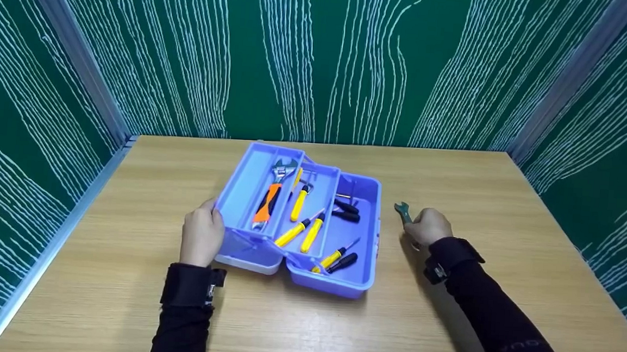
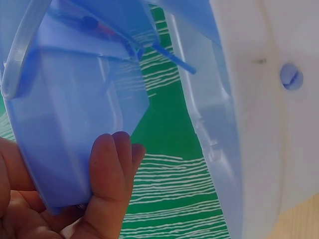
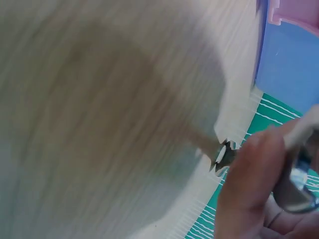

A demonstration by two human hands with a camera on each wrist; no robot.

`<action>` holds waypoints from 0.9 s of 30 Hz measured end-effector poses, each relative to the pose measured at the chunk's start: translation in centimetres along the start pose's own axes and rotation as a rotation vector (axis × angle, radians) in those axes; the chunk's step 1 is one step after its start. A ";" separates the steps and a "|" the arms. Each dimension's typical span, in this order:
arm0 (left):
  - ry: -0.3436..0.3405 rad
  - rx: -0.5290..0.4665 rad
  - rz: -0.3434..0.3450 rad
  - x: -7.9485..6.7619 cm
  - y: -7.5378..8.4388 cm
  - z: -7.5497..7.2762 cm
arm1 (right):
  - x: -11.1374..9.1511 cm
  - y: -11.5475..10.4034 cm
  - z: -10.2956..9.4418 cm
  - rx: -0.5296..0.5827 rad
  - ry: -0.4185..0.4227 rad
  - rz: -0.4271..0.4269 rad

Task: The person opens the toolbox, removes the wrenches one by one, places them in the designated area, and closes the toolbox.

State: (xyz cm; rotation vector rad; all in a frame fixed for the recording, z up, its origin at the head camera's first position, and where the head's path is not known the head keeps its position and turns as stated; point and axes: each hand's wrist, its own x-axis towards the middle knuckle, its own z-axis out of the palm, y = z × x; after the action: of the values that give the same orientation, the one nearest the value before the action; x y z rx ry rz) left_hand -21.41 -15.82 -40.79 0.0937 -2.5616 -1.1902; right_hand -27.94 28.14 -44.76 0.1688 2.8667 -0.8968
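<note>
A blue-purple toolbox (image 1: pixel 364 277) stands with its stepped trays spread open on the table. My left hand (image 1: pixel 202 234) grips the upper tray (image 1: pixel 236 198) at its left side, fingers and thumb on either side of the wall in the left wrist view. To the right of the box, my right hand (image 1: pixel 430 228) holds a metal combination wrench (image 1: pixel 402 208) just over the table; its other end (image 3: pixel 224 157) shows past the fingers in the right wrist view. An orange-and-black adjustable wrench (image 1: pixel 269 200) lies in the upper tray.
Yellow-handled screwdrivers (image 1: pixel 313 233) lie in the middle tray. The bottom compartment holds black-handled tools (image 1: pixel 345 262) and another yellow screwdriver (image 1: pixel 330 260). Green walls with white lines (image 1: pixel 353 64) enclose the wooden table (image 1: pixel 95 271) at the back and sides.
</note>
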 end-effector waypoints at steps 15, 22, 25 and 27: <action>0.003 0.024 0.003 0.0 0.2 0.0 | 0.2 0.2 0.3 -0.039 -0.103 0.057; 0.006 0.011 0.011 0.1 0.1 0.1 | 0.3 0.2 0.1 -0.052 -0.105 0.048; 0.010 0.010 0.013 0.1 0.1 0.1 | -0.1 -0.2 -0.3 -0.048 -0.061 0.008; 0.011 0.010 0.011 0.1 0.1 0.1 | -0.6 -0.7 -0.5 -0.014 -0.023 -0.022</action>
State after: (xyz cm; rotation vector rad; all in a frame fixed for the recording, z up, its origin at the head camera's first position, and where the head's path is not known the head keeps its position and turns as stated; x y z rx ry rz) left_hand -21.53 -15.69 -40.81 0.0887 -2.5553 -1.1703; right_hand -27.50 27.86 -43.89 0.1249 2.8589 -0.8759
